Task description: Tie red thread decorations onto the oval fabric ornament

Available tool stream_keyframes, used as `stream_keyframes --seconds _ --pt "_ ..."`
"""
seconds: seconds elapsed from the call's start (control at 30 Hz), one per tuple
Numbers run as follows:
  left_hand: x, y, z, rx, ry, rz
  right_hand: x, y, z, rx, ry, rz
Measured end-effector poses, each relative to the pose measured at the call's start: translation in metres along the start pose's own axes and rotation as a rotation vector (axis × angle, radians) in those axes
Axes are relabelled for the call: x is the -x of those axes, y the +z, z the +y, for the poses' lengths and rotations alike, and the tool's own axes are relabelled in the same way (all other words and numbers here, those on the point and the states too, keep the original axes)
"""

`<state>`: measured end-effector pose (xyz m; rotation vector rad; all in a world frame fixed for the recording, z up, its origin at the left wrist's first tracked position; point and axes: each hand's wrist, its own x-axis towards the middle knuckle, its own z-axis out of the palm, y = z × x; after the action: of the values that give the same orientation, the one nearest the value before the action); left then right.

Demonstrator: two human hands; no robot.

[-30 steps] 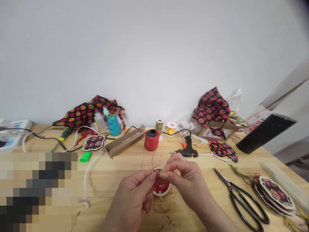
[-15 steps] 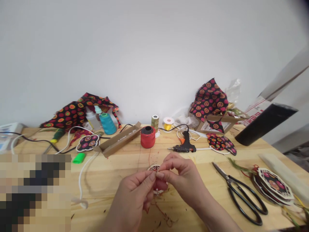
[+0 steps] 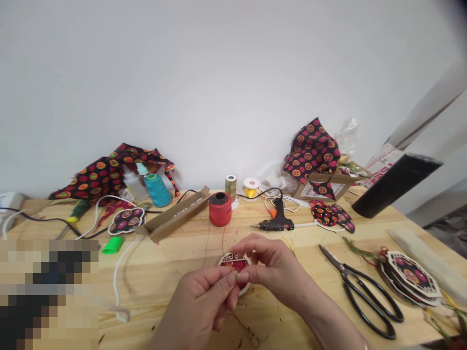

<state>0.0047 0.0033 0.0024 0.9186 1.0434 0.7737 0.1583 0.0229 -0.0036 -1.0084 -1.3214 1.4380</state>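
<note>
My left hand (image 3: 204, 306) and my right hand (image 3: 275, 270) meet over the wooden table (image 3: 175, 272), fingertips pinched together on a thin red thread. Just behind the fingers lies a small round red ornament with a white patterned rim (image 3: 233, 265); my right hand's fingers curl round its edge. The thread runs up toward a red thread spool (image 3: 220, 209) standing farther back. Loose red thread trails on the table below my hands.
Black scissors (image 3: 365, 294) lie to the right, beside a stack of patterned discs (image 3: 412, 277). A glue gun (image 3: 275, 221), gold spools (image 3: 230, 184), a teal spool (image 3: 156, 189), patterned fabric (image 3: 315, 148), a cardboard strip (image 3: 175, 218) and white cord (image 3: 118, 272) lie about.
The view has shifted, with the table items sliding left. My pinched fingers have dropped slightly, so more of the round ornament shows above them.
</note>
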Motion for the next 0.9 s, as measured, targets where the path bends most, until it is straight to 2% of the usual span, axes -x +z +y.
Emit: stream_keyframes --seconds 0.13,0.27,0.43,0.6,0.9 --pt "-0.0015 -0.0029 -0.0026 -0.063 -0.043 -0.014 -0.0002 -0.0071 -0.0007 -0.037 0.044 -0.149" --pt "-0.0012 -0.0028 -0.0019 -0.036 -0.093 -0.052 0.0005 -0.0096 -0.0022 -0.091 0.019 -0.192" --pt "0.0007 -0.0041 -0.0021 0.031 -0.087 -0.109 0.0011 -0.0075 -0.0025 -0.115 0.015 -0.137" --pt "0.0018 -0.0073 -0.0022 0.108 -0.068 -0.181 0.0045 -0.0045 -0.0018 0.026 -0.019 -0.035" --pt "0.005 -0.0005 0.0046 0.164 -0.077 -0.101 0.0073 -0.0032 -0.0078 0.21 -0.085 0.037"
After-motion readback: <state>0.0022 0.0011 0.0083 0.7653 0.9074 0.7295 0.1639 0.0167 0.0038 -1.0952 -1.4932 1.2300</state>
